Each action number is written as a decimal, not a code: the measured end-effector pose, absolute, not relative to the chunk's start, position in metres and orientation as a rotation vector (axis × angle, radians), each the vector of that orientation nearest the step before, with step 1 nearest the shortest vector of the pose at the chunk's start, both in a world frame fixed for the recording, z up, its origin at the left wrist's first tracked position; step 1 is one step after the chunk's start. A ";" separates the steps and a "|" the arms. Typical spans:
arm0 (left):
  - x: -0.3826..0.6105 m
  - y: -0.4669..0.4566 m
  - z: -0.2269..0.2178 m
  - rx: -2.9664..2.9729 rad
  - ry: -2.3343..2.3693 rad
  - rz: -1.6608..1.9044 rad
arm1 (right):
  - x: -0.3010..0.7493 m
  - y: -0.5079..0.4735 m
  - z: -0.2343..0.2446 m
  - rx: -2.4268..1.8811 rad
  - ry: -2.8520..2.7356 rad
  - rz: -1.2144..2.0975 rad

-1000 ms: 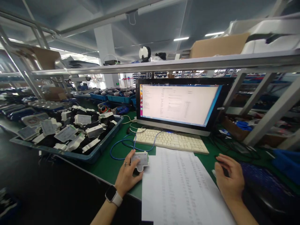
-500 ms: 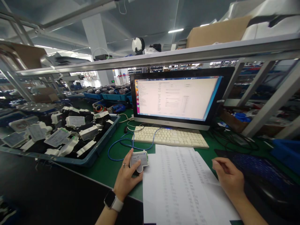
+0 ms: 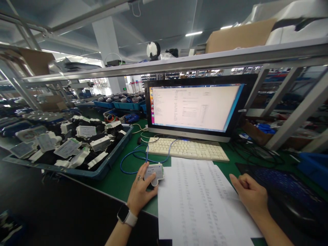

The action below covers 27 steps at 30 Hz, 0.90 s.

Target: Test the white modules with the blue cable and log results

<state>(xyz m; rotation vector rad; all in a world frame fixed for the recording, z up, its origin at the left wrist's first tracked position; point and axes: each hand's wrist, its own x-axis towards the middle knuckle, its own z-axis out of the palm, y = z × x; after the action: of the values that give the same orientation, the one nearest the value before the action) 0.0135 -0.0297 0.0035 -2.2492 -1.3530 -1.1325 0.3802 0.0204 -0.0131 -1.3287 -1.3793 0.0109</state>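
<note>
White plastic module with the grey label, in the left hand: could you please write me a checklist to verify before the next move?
1. White plastic module with grey label held by the left hand: ok, the fingers grip it.
2. Label fully visible: not ok, a finger covers part of it.
3. Thin blue cable joined to the module: cannot tell, any joint is hidden.
4. Long cream plastic keyboard free of the cable: not ok, the cable lies across it.
5. Black-framed flat monitor lit: ok, though its text is too blurred to read.
6. Right hand free: cannot tell, its curled fingers could hide something.
</note>
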 end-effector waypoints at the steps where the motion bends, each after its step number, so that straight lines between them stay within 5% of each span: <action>1: 0.014 -0.030 0.003 -2.251 -1.355 -1.131 | 0.379 0.020 -0.013 -1.339 -1.360 0.011; 27: 0.012 -0.028 0.000 -2.268 -1.361 -1.155 | 0.374 0.021 -0.009 -1.393 -1.302 -0.021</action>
<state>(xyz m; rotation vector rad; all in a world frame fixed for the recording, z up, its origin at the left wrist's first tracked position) 0.0125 -0.0281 0.0000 -2.2680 -1.3615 -1.1553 0.3740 0.0207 -0.0086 -1.3934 -1.3024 -0.0214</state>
